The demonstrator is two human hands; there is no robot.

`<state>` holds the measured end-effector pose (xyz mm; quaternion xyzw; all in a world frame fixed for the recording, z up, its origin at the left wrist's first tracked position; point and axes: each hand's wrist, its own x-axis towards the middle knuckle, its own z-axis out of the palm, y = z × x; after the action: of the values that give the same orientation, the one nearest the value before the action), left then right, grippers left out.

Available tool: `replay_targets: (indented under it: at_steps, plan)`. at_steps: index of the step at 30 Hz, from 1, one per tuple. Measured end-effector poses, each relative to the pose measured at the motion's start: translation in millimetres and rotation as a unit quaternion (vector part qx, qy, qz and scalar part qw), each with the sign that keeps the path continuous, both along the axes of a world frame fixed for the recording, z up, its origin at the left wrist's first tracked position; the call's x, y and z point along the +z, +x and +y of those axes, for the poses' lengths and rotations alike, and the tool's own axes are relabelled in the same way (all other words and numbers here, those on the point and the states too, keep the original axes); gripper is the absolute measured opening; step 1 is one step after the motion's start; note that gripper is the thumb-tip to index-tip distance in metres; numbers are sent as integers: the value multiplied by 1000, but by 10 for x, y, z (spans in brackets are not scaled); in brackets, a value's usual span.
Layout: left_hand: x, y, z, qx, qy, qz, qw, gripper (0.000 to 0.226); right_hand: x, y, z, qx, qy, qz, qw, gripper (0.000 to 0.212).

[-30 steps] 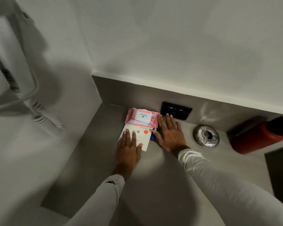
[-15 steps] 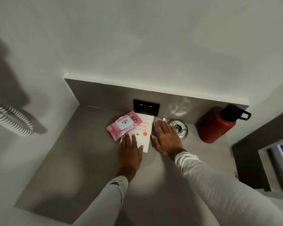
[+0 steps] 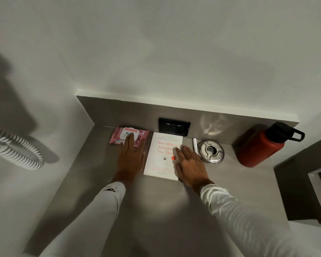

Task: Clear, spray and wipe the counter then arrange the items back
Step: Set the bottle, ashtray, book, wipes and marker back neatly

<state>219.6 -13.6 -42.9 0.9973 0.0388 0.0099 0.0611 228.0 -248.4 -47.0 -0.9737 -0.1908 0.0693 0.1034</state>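
A pink wipes packet (image 3: 119, 136) lies flat at the back left of the grey counter (image 3: 156, 210), against the backsplash. My left hand (image 3: 131, 156) rests flat on its right part, fingers together. Right of the packet lies a white book (image 3: 160, 160) with red title lettering. My right hand (image 3: 190, 166) lies flat over the book's right edge, fingers extended. A thin white pen-like stick (image 3: 195, 145) and a round metal ashtray (image 3: 210, 151) sit right of the book. A red bottle (image 3: 258, 148) with a black lid stands at the back right.
A black outlet plate (image 3: 174, 126) is set in the backsplash behind the book. A coiled white cord (image 3: 17, 153) hangs on the left wall. A dark ledge (image 3: 300, 191) bounds the counter on the right. White walls enclose the back and left.
The wipes packet has moved off the book to the left, under my left hand, and now lies beside it. My right hand has shifted onto the book's right edge.
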Motion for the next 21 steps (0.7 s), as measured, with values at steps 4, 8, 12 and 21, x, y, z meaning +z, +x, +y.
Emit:
replay_targets:
  at_steps: [4, 8, 12, 21]
  plan:
    - [-9, 142, 255, 10, -13, -15, 1000, 55, -37, 55, 263, 11, 16, 16, 1000, 62]
    - [-72, 289, 522, -16, 49, 15, 999, 60, -164, 35, 456, 11, -2, 31, 999, 64]
    - [-131, 210, 832, -23, 33, 6, 999, 57, -246, 2, 533, -6, -21, 18, 1000, 61]
    - [-93, 34, 1458, 23, 31, 19, 999, 70, -300, -48, 673, -27, -9, -15, 999, 66]
